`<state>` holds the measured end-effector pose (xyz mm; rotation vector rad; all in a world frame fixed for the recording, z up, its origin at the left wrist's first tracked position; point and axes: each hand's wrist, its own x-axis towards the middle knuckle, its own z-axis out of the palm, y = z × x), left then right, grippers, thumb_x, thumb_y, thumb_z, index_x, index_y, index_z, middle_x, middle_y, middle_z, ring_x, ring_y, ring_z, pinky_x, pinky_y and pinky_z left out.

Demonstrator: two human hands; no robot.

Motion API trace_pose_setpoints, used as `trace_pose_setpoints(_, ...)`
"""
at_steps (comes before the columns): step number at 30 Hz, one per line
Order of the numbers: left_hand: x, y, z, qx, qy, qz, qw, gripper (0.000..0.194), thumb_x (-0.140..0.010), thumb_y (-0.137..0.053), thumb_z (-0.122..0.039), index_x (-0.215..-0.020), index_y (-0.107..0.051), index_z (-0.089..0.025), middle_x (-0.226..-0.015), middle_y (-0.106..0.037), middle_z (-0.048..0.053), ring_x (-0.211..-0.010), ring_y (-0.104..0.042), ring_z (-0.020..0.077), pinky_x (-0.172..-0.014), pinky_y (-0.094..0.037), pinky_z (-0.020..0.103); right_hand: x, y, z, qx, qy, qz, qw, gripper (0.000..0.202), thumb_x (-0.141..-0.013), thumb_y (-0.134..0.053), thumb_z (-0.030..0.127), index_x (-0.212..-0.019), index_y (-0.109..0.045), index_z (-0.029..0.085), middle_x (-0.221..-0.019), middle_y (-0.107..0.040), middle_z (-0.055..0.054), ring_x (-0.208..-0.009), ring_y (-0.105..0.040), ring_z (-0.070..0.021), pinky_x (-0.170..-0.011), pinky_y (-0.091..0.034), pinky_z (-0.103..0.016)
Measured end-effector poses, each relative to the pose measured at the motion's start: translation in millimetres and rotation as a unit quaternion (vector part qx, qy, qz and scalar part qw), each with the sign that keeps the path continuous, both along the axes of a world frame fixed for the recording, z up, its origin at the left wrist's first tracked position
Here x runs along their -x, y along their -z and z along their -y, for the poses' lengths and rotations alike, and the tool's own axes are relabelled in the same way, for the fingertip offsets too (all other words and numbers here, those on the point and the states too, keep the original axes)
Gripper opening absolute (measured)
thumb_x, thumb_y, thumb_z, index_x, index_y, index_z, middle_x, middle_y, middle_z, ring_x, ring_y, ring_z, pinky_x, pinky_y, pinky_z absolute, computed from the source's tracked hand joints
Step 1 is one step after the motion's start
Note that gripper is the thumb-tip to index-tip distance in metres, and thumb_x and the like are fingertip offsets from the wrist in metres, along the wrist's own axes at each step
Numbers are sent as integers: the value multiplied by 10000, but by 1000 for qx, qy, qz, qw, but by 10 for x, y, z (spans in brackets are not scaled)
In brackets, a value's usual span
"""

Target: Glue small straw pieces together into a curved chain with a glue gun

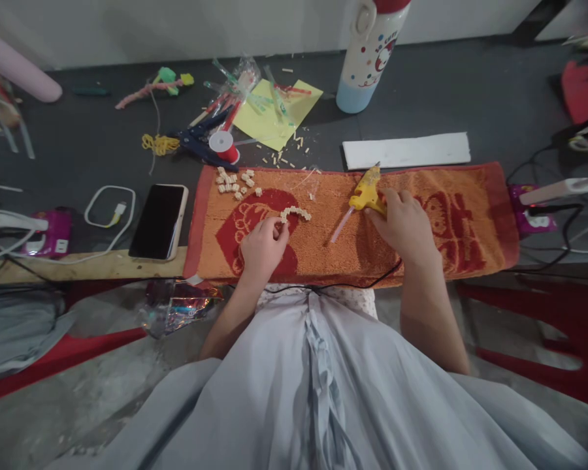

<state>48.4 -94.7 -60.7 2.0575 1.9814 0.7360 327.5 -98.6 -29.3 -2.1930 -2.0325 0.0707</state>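
Between the fingertips of my left hand is one end of a curved strip of small cream pieces, over the red heart on the orange towel. My right hand is closed around the handle of a yellow glue gun. Its nozzle points away from me, and a clear glue stick sticks out of its back end toward me. Several loose cream pieces lie at the towel's upper left.
Behind the towel are a white strip, a bottle, yellow paper, dark pliers and a red thread spool. A phone lies left. A black cord crosses the towel's front edge.
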Motion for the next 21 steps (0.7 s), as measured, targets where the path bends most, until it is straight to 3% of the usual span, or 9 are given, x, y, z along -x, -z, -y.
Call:
trace_pose_setpoints(12,-2,-13,1,0,0,-5,1000,140,-866,-649,-322,-939,-718,-223,-689,-696,-1,-716,-664,166,-638,-411,255,52,73,-27,-16,20,-18,999,449,-947,-490,374,-1282,-568,86,-1135,-631,-226,-1033,-595,-345,-897,-470,-476)
trace_pose_setpoints(17,-11,-43,3,22,-6,-12,1000,146,-872,-649,-314,-958,-723,-222,-705,-703,-1,-742,-670,170,-659,-419,256,11,141,-10,-42,55,-84,994,453,-953,-459,367,-1296,-551,87,-1177,-618,-241,-1086,-587,-363,-916,-470,-490)
trace_pose_setpoints(21,-11,-59,2,36,-5,-12,999,155,-884,-641,-329,-964,-720,-222,-719,-703,3,-751,-674,173,-660,-422,261,-100,207,11,-84,52,-161,982,426,-971,-427,416,-1288,-545,157,-1213,-618,-213,-1132,-577,-348,-946,-461,-504)
